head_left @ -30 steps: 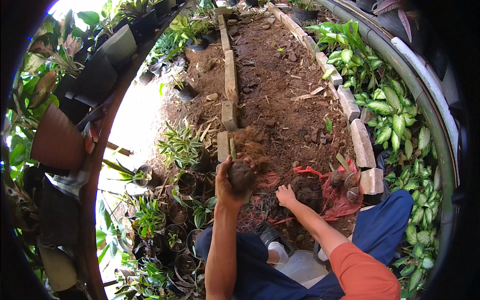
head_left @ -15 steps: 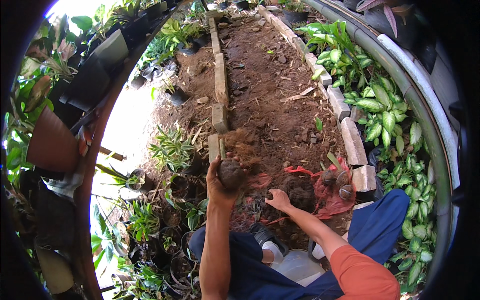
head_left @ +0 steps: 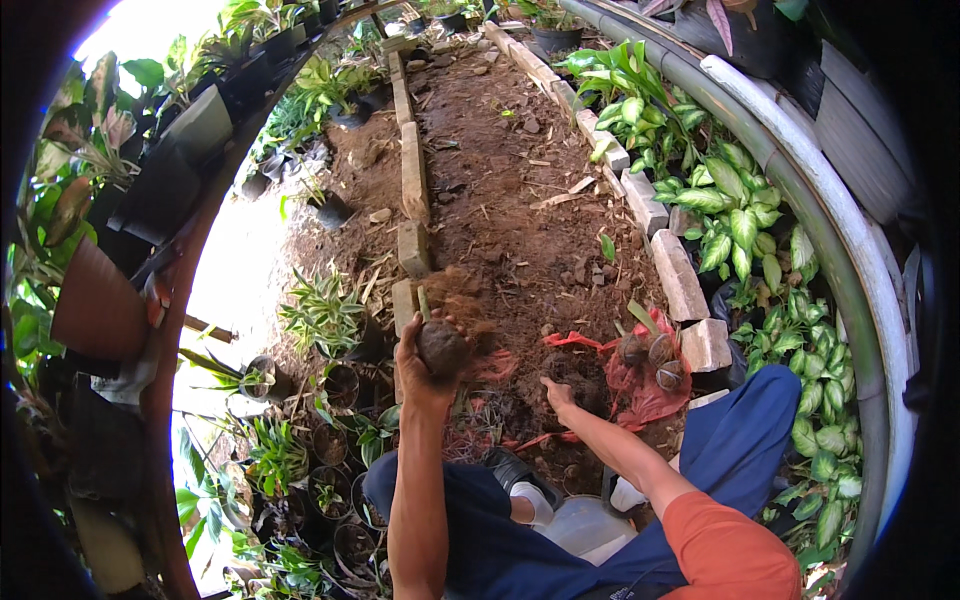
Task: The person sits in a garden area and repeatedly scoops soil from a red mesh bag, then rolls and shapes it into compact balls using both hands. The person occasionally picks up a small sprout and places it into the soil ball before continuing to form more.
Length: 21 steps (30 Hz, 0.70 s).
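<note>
My left hand (head_left: 418, 352) is raised over the garden bed and grips a dark, round clump of soil and roots (head_left: 443, 345), with loose fibres trailing to its right. My right hand (head_left: 558, 394) reaches down with fingers spread into a dark pile of soil (head_left: 577, 372) that lies on a red mesh bag (head_left: 645, 392). Round brown bulbs (head_left: 650, 352) with a green shoot sit in that bag, just right of my right hand. My legs in blue trousers (head_left: 735, 450) are folded under me.
A brick-edged bed of bare brown soil (head_left: 505, 170) runs away from me. Several small black pots with seedlings (head_left: 330, 440) crowd the lower left. Broad-leaved green plants (head_left: 735, 215) line the right, beside a curved white pipe (head_left: 850, 250). Larger potted plants (head_left: 180, 150) stand at the left.
My left hand with the clump has drifted slightly down and left. My right hand has stayed at the soil pile by the red bag.
</note>
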Available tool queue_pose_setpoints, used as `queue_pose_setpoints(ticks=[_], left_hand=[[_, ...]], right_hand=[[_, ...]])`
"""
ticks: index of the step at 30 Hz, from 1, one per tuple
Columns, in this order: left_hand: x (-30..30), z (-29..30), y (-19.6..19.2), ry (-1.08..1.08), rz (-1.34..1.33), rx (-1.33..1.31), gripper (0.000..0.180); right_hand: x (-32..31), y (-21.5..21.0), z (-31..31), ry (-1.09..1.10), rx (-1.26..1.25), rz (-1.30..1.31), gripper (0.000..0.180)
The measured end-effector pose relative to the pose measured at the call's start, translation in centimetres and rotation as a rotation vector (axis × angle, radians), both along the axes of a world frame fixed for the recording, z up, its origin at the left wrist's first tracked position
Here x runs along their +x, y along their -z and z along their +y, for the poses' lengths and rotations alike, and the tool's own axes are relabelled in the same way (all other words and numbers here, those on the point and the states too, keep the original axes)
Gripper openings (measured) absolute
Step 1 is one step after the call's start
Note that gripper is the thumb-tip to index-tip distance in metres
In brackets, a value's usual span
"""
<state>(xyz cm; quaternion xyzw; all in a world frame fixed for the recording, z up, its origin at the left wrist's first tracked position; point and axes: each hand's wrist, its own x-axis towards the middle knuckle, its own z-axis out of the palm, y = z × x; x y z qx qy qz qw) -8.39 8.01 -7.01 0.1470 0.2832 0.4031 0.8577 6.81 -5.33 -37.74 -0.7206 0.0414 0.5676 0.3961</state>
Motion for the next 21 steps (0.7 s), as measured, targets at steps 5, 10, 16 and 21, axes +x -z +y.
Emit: queue_pose_setpoints(ticks=[5,10,16,21], left_hand=[[2.2,-0.5,-0.1,0.056,-0.070,-0.043,0.032],[4.8,-1.1,-0.1,0.112,-0.078,-0.018,0.033],[6.7,-1.9,0.2,0.179,-0.018,-0.053,0.031],[7.2,-2.2,0.6,0.183,0.048,-0.050,0.032]], right_hand=[[1.4,0.7,-2.8,0.025,0.017,-0.055,0.037],[3.9,1.2,-5.3,-0.183,0.059,-0.590,0.045],[10.2,2.3,-9.5,-0.460,-0.099,-0.605,0.057],[12.8,4.9,-12.5,-0.389,-0.093,-0.518,0.045]])
